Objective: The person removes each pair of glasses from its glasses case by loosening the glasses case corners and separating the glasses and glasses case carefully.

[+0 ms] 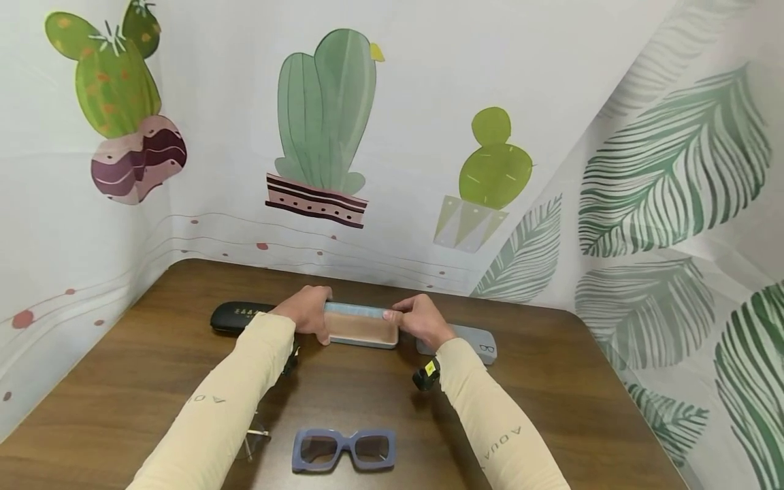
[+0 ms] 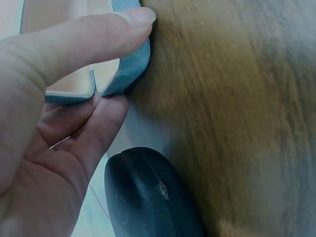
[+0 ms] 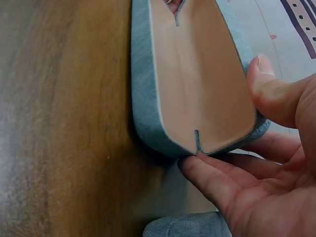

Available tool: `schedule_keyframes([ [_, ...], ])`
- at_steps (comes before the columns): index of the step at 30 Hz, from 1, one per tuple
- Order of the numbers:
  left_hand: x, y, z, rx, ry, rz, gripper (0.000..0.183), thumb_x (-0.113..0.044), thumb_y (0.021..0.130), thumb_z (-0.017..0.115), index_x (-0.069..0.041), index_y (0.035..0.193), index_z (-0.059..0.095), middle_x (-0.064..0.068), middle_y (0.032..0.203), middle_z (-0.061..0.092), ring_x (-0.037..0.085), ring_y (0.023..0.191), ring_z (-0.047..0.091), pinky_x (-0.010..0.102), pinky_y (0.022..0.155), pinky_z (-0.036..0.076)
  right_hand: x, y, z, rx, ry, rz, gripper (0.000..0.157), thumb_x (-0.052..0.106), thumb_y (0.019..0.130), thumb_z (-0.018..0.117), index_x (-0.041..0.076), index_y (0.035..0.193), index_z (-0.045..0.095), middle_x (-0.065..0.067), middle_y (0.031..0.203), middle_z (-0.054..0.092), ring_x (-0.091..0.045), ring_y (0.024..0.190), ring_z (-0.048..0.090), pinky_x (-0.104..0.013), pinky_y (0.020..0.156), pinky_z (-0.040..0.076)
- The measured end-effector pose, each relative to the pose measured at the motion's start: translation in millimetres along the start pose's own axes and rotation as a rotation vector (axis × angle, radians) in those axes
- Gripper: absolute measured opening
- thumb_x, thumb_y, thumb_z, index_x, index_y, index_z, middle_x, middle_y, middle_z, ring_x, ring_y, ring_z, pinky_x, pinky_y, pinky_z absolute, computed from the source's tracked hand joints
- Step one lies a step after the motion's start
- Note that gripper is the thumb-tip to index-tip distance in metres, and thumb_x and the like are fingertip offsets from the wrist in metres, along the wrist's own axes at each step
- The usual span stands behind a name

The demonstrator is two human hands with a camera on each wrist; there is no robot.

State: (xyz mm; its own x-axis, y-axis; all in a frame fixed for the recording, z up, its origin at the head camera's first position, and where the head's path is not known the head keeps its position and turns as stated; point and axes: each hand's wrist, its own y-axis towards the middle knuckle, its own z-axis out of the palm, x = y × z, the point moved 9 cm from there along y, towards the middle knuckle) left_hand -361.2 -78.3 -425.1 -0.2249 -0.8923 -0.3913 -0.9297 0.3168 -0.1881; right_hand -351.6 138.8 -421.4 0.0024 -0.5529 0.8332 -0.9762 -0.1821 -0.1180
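A blue-grey glasses case (image 1: 361,329) with a tan lining stands open between both hands near the back of the table. My left hand (image 1: 310,311) grips its left end; in the left wrist view the thumb (image 2: 94,42) lies over the rim and other fingers touch the end by the hinge notch. At the right end, my right hand (image 1: 422,320) holds the case, thumb (image 3: 274,94) on one rim and fingers against the notched end. The lining (image 3: 197,74) shows, with no glasses visible on it.
Left of the case lies a black glasses case (image 1: 231,316), partly behind the left hand. A grey glasses case (image 1: 480,344) lies beside the right wrist. Blue-framed sunglasses (image 1: 346,444) sit in front, and thin-framed glasses (image 1: 260,433) are partly hidden by the left sleeve. A printed cloth (image 1: 416,170) hangs behind.
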Motion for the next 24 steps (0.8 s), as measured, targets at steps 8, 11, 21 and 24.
schedule_keyframes([
  [8, -1.5, -0.8, -2.1, -0.007, 0.006, 0.031, 0.086, -0.019, 0.061, 0.101, 0.005, 0.133, 0.059, 0.019, 0.122, 0.070, 0.025, 0.100, 0.064, 0.043, 0.096, 0.056, 4.1, -2.5, -0.6, -0.003, -0.085, -0.039, 0.044, 0.023, 0.090, 0.083, -0.004, 0.123, 0.073, -0.018, 0.125, 0.073, -0.029, 0.118, 0.066, -0.047, 0.099, 0.055],
  [11, -0.9, -1.9, -3.2, -0.009, -0.012, 0.025, 0.083, -0.019, 0.064, 0.100, 0.005, 0.132, 0.061, 0.021, 0.128, 0.068, 0.027, 0.106, 0.064, 0.044, 0.098, 0.055, 5.1, -2.8, 0.1, 0.002, -0.151, -0.062, 0.047, 0.022, 0.087, 0.086, -0.002, 0.125, 0.073, -0.017, 0.126, 0.074, -0.028, 0.118, 0.067, -0.047, 0.101, 0.055],
  [21, -6.2, -5.4, -3.2, 0.013, 0.025, 0.023, 0.074, -0.021, 0.072, 0.095, 0.007, 0.132, 0.060, 0.019, 0.123, 0.069, 0.022, 0.095, 0.061, 0.039, 0.089, 0.056, 12.4, -6.7, 5.7, -0.012, -0.326, -0.159, 0.050, 0.022, 0.083, 0.089, -0.002, 0.124, 0.074, -0.015, 0.122, 0.076, -0.022, 0.106, 0.068, -0.044, 0.097, 0.056],
  [24, -7.6, -5.5, -2.7, 0.016, 0.052, 0.032, 0.064, -0.018, 0.072, 0.092, 0.005, 0.123, 0.062, 0.014, 0.107, 0.069, 0.021, 0.085, 0.058, 0.035, 0.079, 0.053, 12.6, -7.2, 8.4, -0.013, -0.344, -0.170, 0.051, 0.022, 0.082, 0.090, -0.002, 0.123, 0.074, -0.017, 0.123, 0.075, -0.025, 0.112, 0.068, -0.045, 0.099, 0.056],
])
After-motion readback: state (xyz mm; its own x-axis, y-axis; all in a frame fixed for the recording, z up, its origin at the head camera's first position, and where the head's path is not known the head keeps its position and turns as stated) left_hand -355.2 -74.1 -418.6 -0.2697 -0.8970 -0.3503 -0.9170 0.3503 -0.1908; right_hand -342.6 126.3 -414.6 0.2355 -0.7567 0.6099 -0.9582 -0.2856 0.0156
